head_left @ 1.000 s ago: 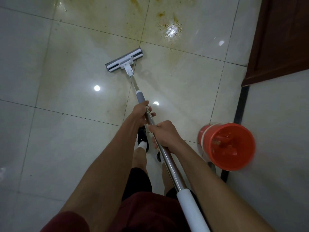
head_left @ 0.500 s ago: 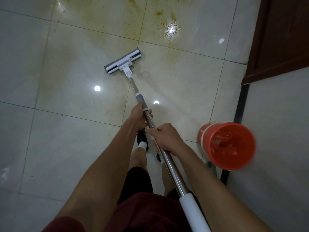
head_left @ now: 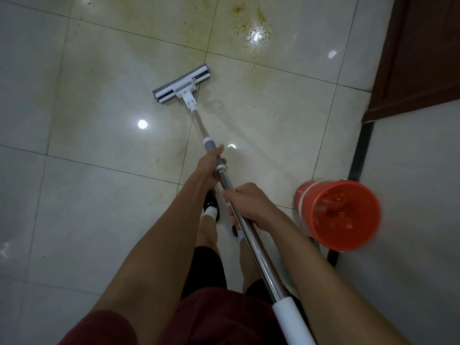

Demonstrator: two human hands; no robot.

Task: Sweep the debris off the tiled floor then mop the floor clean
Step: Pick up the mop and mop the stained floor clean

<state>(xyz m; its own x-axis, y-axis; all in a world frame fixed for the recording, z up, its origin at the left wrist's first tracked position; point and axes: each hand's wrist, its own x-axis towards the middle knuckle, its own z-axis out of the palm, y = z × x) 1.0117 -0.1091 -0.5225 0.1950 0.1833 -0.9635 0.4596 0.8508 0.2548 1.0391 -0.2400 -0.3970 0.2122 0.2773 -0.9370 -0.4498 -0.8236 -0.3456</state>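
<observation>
You have both hands wrapped around the mop handle (head_left: 211, 155): your left hand (head_left: 207, 169) grips it farther down the shaft, at the grey collar, and your right hand (head_left: 251, 207) grips the bare steel just behind it, closer to your body. From your fingers the handle runs forward and a little to the left, ending at the mop head (head_left: 182, 86), which lies flat on the tiled floor (head_left: 87, 207) well ahead of your left hand. The head's long axis sits across the shaft, tilted so its right end is farther from you. The worst of the mess, a brown speckled patch (head_left: 256, 33), lies beyond the head and off to the right of it; your left hand is the nearer one to steer toward it. Yellowish film spreads around and behind the head too, though glare makes its edges hard to judge. The orange bucket (head_left: 341, 215) stands to the right of your right hand, apart from it. Compared with a second ago, the head has swung slightly to the right and now straddles the grout line, and your left hand sits a touch higher on the collar.
</observation>
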